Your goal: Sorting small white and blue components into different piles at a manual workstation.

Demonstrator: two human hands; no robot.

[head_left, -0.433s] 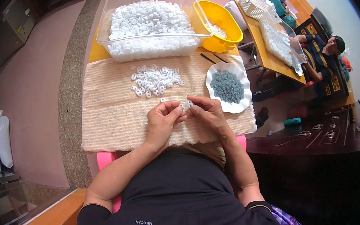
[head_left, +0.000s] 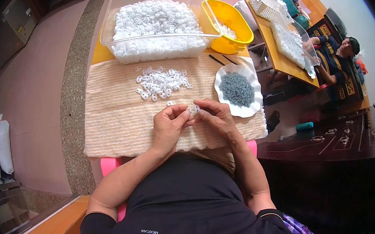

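Observation:
My left hand (head_left: 166,127) and my right hand (head_left: 219,117) meet above the near part of a striped beige cloth (head_left: 115,124). The right thumb and fingers pinch a small white oval plastic piece with holes (head_left: 196,108). Close beside it, the left thumb and forefinger are pressed together on something small and pale, mostly hidden by the fingertips. One loose white piece (head_left: 170,103) lies just beyond the left fingers. Farther off is a loose pile of similar white pieces (head_left: 163,81). To the right, a white wavy-rimmed plate (head_left: 247,112) holds many small grey-blue bits (head_left: 236,89).
Behind the cloth stands a clear plastic bin (head_left: 161,39) full of white pieces. A yellow basin (head_left: 242,20) sits beside it. Two thin black sticks (head_left: 222,60) lie by the plate. At right, people sit at another table (head_left: 277,55). White sacks (head_left: 4,147) stand at left.
Both hands stay in the same place; the white piece in my right fingertips has turned slightly. A blurred shape has appeared near the left edge, on the floor.

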